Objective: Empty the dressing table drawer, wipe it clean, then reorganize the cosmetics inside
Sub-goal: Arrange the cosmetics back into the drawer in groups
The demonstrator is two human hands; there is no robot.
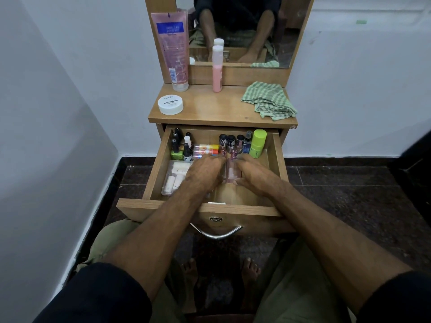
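Two hands [229, 172] around clear rectangular tray [231, 173]

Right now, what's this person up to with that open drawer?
A person sits at a small dressing table, both hands in the open drawer. The left hand and right hand are placing a clear pinkish container between them. Nail polish bottles and a lime green bottle stand along the back; a clear tray sits on the left. On top lies a green checked cloth.

"NAIL POLISH" on white round tub [170, 105]
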